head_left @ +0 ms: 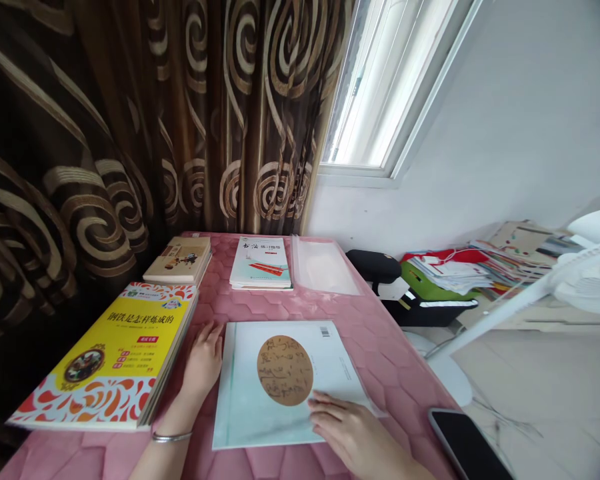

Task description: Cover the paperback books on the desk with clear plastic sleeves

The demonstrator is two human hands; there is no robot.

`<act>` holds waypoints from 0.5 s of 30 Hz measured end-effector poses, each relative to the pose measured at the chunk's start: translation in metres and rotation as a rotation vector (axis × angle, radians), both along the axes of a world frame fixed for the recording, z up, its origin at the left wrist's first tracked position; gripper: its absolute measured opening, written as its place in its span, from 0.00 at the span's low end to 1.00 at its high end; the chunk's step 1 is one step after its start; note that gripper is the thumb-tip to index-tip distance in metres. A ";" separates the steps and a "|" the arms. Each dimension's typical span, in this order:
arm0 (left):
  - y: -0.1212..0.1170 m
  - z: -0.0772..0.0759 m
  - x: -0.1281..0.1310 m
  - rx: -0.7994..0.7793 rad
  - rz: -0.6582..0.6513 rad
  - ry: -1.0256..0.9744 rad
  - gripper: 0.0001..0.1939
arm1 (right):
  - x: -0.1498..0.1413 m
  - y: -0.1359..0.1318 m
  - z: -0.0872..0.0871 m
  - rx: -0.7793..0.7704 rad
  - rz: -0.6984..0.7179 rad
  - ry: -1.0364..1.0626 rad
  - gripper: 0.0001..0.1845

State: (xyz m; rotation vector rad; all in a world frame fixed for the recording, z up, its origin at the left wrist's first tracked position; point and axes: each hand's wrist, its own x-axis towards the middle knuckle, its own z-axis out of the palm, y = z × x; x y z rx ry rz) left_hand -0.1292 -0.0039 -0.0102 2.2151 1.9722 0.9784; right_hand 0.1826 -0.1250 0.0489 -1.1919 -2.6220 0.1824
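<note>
A pale blue-green book [243, 373] lies flat on the pink padded tabletop, its barcode and a brown circle of handwritten characters facing up. My right hand [343, 423] rests on its lower right part, fingers stretched out over the cover. Just left of the book, my left hand [205, 357] lies on the tabletop with its fingers extended, holding nothing. A silver bracelet [172, 437] is around my left wrist. Beside that arm is a stack of larger books topped by a yellow one [145, 340] with red patterned borders.
Smaller brown books [177, 260] and a white book stack [260, 263] sit toward the back, near a clear plastic sleeve [325, 267]. A phone [467, 443] lies at the right edge. Beyond are a white fan [510, 310], piled papers [450, 270] and a patterned curtain [240, 120].
</note>
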 end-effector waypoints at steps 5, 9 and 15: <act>0.006 -0.007 -0.004 0.035 0.010 -0.099 0.22 | -0.002 0.009 0.012 0.111 -0.036 -0.107 0.17; 0.007 -0.011 -0.002 0.047 0.023 -0.086 0.21 | 0.000 0.034 0.067 0.348 -0.084 0.013 0.18; 0.000 -0.005 0.006 -0.009 0.045 0.013 0.22 | -0.008 0.126 0.144 0.567 -0.264 -0.118 0.16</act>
